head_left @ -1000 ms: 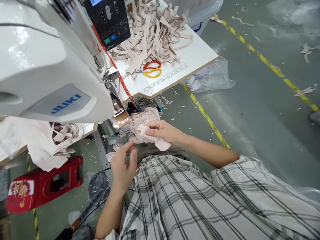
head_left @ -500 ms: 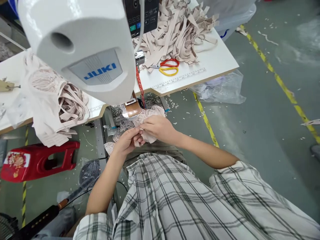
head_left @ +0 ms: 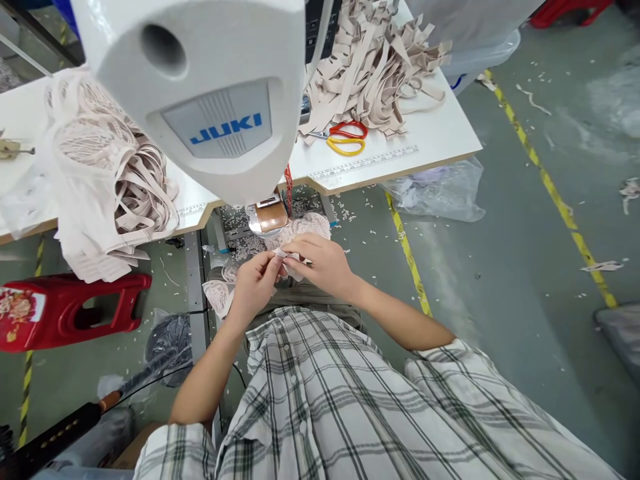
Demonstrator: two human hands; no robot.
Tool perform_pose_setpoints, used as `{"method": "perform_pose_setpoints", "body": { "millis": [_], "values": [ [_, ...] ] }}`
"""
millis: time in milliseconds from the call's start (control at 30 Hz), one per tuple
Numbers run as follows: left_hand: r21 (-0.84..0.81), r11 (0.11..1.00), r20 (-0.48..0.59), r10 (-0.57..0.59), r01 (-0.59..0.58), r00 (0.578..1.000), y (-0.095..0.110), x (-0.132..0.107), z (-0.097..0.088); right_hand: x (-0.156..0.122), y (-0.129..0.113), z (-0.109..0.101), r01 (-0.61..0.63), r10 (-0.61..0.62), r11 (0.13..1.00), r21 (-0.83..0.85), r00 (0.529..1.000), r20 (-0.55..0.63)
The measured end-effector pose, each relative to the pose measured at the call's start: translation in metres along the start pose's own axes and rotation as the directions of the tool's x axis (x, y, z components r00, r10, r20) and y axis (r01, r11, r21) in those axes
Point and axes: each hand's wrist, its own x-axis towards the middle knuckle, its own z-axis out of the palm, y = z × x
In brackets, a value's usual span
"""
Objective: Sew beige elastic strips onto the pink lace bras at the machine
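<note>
Pale pink lace fabric (head_left: 316, 227) hangs in front of the sewing machine (head_left: 210, 113), over my lap. My left hand (head_left: 256, 279) pinches an edge of it between thumb and fingers. Close against it, my right hand (head_left: 323, 263) pinches the same edge, the fingertips of both hands nearly meeting. A patterned lace end (head_left: 218, 297) sticks out to the left of my left hand. Just beyond my fingers is the machine's small sewing bed (head_left: 270, 215) with a brown plate. The needle area is hidden behind the machine head.
Scissors with red and yellow handles (head_left: 347, 138) lie on the white table (head_left: 430, 148) beside piled beige strips (head_left: 370, 73). On the left, a white bag (head_left: 90, 200) holds more strips and lace. A red plastic stool (head_left: 107, 310) stands on the floor.
My view has shifted slightly, so the machine head appears further right. Both hands have changed their finger hold on the fabric edge, and a pale bit of it now shows between the fingertips.
</note>
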Motion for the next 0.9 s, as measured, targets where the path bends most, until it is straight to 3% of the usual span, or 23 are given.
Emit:
{"method": "perform_pose_setpoints", "body": {
  "millis": [167,300,367,400,467,500,567,667,767,900],
  "values": [
    [-0.005,0.999,-0.016,-0.034,0.034,0.999,-0.002,0.006,0.004,-0.007,0.007,0.016,0.153,-0.161,0.986,-0.071,0.979,-0.125],
    [-0.046,0.989,-0.026,-0.142,0.141,0.99,-0.014,0.014,0.001,0.001,0.038,0.012,0.23,-0.233,0.971,-0.066,0.972,-0.042],
    [-0.055,0.984,-0.019,-0.169,0.167,0.986,-0.02,0.017,-0.004,0.023,0.073,-0.009,0.112,-0.122,0.985,-0.13,0.99,-0.068],
    [-0.062,0.983,-0.013,-0.172,0.171,0.985,-0.023,0.018,-0.006,0.04,0.094,-0.024,-0.005,-0.023,0.979,-0.202,0.99,-0.136],
    [-0.092,0.981,0.008,-0.173,0.173,0.985,-0.027,0.019,-0.008,0.08,0.134,-0.057,-0.219,0.126,0.905,-0.364,0.957,-0.262],
    [-0.118,0.977,0.024,-0.175,0.177,0.984,-0.028,0.019,-0.009,0.102,0.152,-0.073,-0.278,0.179,0.853,-0.442,0.951,-0.253],
    [-0.197,0.963,0.048,-0.178,0.184,0.983,-0.029,0.019,-0.007,0.141,0.179,-0.096,-0.306,0.314,0.743,-0.595,0.945,-0.095],
    [-0.36,0.907,0.077,-0.203,0.217,0.976,-0.03,0.02,-0.005,0.17,0.193,-0.107,-0.17,0.366,0.667,-0.725,0.923,0.12],
    [-0.549,0.79,0.117,-0.25,0.273,0.961,-0.032,0.019,-0.005,0.149,0.179,-0.106,-0.082,0.32,0.685,-0.724,0.927,0.198],
    [-0.741,0.606,0.15,-0.27,0.289,0.951,-0.035,0.017,-0.008,0.064,0.128,-0.109,-0.231,0.348,0.799,-0.556,0.93,0.114]
  ]
}}
